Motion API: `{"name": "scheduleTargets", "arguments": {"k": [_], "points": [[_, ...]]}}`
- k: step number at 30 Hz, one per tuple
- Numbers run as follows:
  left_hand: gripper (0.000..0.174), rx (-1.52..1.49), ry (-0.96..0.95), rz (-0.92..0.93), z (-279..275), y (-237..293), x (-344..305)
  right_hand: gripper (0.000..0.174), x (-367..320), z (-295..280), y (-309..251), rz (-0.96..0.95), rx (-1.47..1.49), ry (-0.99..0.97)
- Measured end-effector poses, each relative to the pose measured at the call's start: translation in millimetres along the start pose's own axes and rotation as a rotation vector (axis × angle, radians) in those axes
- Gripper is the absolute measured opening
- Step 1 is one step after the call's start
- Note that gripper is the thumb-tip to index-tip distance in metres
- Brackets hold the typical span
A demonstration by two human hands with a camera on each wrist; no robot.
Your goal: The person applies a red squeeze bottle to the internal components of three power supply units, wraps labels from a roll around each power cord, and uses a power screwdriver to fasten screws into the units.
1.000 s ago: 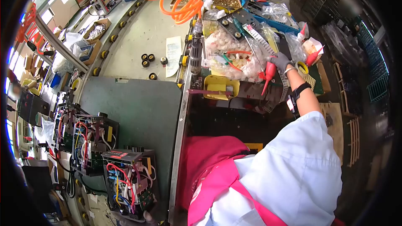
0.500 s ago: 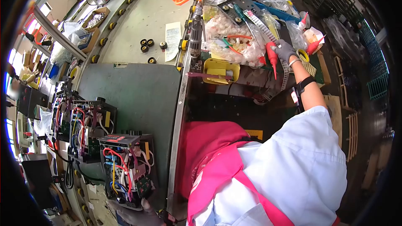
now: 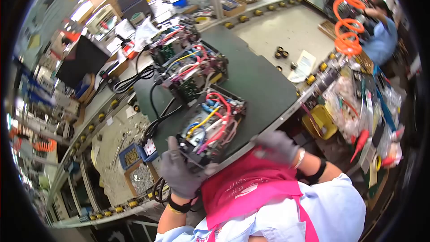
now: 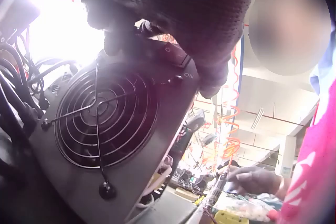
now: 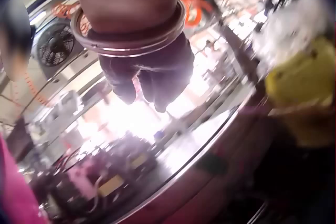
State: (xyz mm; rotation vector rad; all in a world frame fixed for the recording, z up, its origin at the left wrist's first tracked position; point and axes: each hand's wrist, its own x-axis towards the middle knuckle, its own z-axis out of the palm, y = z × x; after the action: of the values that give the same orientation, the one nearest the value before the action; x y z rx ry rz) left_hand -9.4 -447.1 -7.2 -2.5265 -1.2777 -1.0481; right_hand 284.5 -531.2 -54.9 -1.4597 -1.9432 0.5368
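An uncased electrical unit point(image 3: 212, 125) with red, yellow and blue wires stands at the near edge of the green board. My gloved left hand point(image 3: 179, 170) holds its near end, thumb pointing up. In the left wrist view, that hand point(image 4: 173, 8) wraps the top corner of the black fan panel point(image 4: 97, 111), beside the ON switch. My gloved right hand point(image 3: 277, 147) is blurred, in the air at the bench edge in front of the pink apron, fingers reaching toward the unit. Nothing shows in its fingers point(image 5: 157, 90). A red squeeze bottle point(image 3: 359, 142) lies among the parts on the right.
Another wired unit point(image 3: 192, 69) stands behind, with black cables point(image 3: 154, 123) on the left. A yellow bin point(image 3: 320, 123) and a power screwdriver point(image 3: 329, 76) are at the right rail. Small parts trays point(image 3: 130, 156) sit at left. A person point(image 3: 380, 31) works at far right.
The head view has swung left toward the units. My right hand has left the red squeeze bottle and come back to the bench edge. My left hand now shows fully at the near unit.
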Motion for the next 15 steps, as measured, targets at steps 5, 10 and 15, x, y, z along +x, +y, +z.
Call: {"name": "scheduleTargets", "arguments": {"k": [5,10,15], "points": [[0.128,0.064,-0.121,0.011,-6.1,-1.1,5.7,0.036,28.4,80.1,-25.7,-0.378,0.030,-0.101],[0.118,-0.237,-0.387,-0.066,-29.7,-18.2,2.1,0.027,45.7,110.2,-36.1,-0.454,0.013,0.087],[0.055,-0.571,-0.733,-0.236,-61.8,-73.3,67.7,0.025,48.3,128.7,-29.6,-0.510,-0.030,0.166]]}}
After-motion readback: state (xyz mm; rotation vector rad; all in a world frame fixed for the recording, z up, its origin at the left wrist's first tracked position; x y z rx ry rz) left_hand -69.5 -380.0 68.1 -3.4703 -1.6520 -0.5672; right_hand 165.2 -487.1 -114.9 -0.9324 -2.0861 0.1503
